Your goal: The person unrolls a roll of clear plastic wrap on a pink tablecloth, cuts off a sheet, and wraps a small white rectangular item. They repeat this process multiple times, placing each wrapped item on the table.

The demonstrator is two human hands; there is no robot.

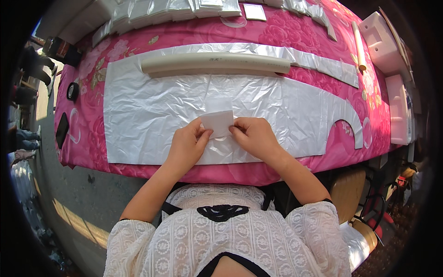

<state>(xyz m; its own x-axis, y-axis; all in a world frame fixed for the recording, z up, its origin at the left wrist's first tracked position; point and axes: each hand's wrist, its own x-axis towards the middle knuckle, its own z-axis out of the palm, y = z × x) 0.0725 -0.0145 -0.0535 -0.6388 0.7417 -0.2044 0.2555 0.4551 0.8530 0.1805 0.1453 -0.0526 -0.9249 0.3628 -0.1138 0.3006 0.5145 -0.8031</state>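
Between my two hands is a small white paper rectangle [218, 123], held up above a flat white plastic apron [152, 111]. My left hand [189, 141] pinches its left edge with thumb and fingers. On its right edge, my right hand [254, 136] has a similar pinch. The apron is creased and shiny, with a curved neck piece at its right end and a long strip along its far side. Across its far part lies a pale tube [217, 63], apart from both hands.
Stacks of folded white packets [157, 10] line the table's far edge. At left lie a black phone [62, 130] and a roll of black tape [72, 91]. White foam boxes [379, 42] and a thin yellowish tube [358, 46] are on the right. Pink flowered cloth [203, 33] covers the table.
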